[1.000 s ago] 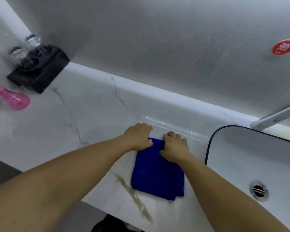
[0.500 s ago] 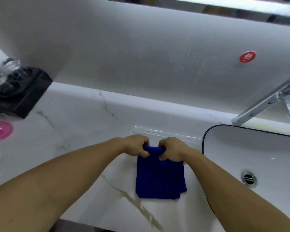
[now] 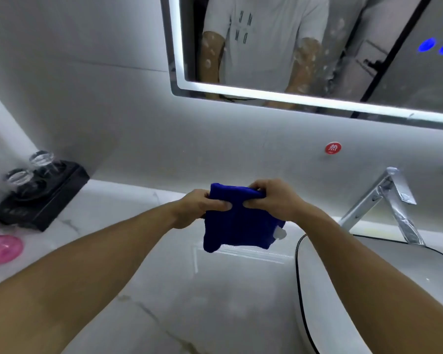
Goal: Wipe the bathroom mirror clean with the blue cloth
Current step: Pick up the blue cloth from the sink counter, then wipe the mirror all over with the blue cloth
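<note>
Both hands grip blue cloth — airborne (below mirror)

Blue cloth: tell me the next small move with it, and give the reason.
Probably raise the blue cloth up and forward to the mirror glass. The left hand and right hand both grip its top edge, it hangs clear of the counter, and the glass above shows whitish smears that the cloth has not yet touched.
</note>
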Demonstrator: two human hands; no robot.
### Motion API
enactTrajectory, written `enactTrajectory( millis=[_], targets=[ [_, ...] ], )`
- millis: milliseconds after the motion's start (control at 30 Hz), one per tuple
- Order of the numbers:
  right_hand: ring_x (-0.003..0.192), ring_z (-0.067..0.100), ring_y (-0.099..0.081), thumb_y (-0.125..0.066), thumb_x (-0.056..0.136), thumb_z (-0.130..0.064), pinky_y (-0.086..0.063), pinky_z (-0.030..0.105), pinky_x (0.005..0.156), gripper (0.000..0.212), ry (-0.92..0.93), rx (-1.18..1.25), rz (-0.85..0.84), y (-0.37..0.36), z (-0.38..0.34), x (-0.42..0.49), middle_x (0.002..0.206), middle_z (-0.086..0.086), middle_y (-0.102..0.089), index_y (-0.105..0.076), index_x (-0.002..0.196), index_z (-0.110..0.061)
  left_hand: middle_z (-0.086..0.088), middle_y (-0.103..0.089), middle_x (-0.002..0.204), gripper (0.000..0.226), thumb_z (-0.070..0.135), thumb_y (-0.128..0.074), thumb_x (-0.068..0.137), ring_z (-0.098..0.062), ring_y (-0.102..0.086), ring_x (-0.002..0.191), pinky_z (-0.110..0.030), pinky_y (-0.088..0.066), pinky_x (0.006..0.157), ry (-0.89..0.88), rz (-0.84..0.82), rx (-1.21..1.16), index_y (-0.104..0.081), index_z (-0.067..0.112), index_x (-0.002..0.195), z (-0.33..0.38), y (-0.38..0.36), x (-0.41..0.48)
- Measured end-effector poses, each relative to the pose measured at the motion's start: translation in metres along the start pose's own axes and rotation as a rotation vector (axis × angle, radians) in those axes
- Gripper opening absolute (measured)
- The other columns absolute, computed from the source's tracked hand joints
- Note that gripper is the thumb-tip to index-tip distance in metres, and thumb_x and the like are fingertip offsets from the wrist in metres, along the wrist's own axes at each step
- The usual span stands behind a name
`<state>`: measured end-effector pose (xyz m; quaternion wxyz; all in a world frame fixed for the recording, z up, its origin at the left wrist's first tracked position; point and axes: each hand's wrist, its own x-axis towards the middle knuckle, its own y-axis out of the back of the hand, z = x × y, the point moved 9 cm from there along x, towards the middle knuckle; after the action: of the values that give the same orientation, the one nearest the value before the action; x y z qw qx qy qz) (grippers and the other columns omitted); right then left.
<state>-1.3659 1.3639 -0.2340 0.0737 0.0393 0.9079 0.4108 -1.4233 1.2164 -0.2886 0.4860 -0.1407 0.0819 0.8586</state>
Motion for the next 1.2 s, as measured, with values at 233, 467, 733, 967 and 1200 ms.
enactTrajectory(
  millis=[233, 467, 733, 967, 1200],
  targets=[
    [0.079, 0.017, -0.068, -0.077, 0.080, -0.028, -0.057, 0.031, 0.068, 0.019, 0.110, 0.128, 0.226, 0.062, -0.043, 0.003, 0.087, -0.004, -0.070, -0.069, 0.096, -0.023, -0.012, -0.067, 0.122, 0.039, 0.029, -0.065, 0.092, -0.035, -0.064, 0.111, -0.045, -0.055, 0.090, -0.212, 0.099, -0.210, -0.060, 0.014, 0.127, 0.058, 0.008, -0.001],
    [0.097, 0.013, -0.060, -0.059, 0.087, -0.047, -0.053, 0.042, 0.087, 0.043, 0.094, -0.063, 0.488, 0.081, -0.044, 0.004, 0.106, -0.010, -0.064, -0.049, 0.128, -0.034, 0.002, -0.073, 0.108, 0.024, 0.032, -0.063, 0.094, -0.025, -0.070, 0.098, -0.036, -0.060, 0.078, -0.329, 0.334, -0.069, -0.064, 0.025, 0.117, 0.105, 0.029, -0.008],
    [0.097, 0.010, -0.058, -0.061, 0.090, -0.030, -0.054, 0.036, 0.080, 0.021, 0.319, 0.319, 0.806, 0.056, -0.071, -0.025, 0.112, -0.008, -0.054, -0.058, 0.110, -0.024, 0.013, -0.069, 0.085, 0.007, 0.032, -0.059, 0.095, -0.003, -0.066, 0.076, -0.011, -0.047, 0.060, -0.442, 0.448, 0.534, -0.064, 0.031, 0.099, 0.191, 0.023, -0.017],
    [0.106, 0.013, -0.058, -0.061, 0.094, -0.023, -0.056, 0.031, 0.082, 0.030, 0.170, 0.799, 0.776, 0.040, -0.066, -0.017, 0.119, -0.010, -0.053, -0.048, 0.113, -0.042, 0.003, -0.073, 0.083, 0.016, 0.033, -0.061, 0.093, -0.015, -0.069, 0.075, -0.029, -0.056, 0.071, -0.448, 0.418, 0.549, -0.069, 0.019, 0.094, 0.221, 0.005, -0.014],
    [0.110, 0.018, -0.063, -0.052, 0.088, -0.050, -0.057, 0.037, 0.084, 0.057, 0.251, 1.110, 0.544, 0.037, -0.081, -0.002, 0.128, -0.004, -0.060, -0.034, 0.141, -0.041, 0.003, -0.074, 0.100, 0.030, 0.043, -0.045, 0.101, -0.021, -0.071, 0.090, -0.033, -0.059, 0.072, -0.398, 0.174, 0.200, -0.067, 0.022, 0.104, 0.221, -0.014, -0.013]
  ],
)
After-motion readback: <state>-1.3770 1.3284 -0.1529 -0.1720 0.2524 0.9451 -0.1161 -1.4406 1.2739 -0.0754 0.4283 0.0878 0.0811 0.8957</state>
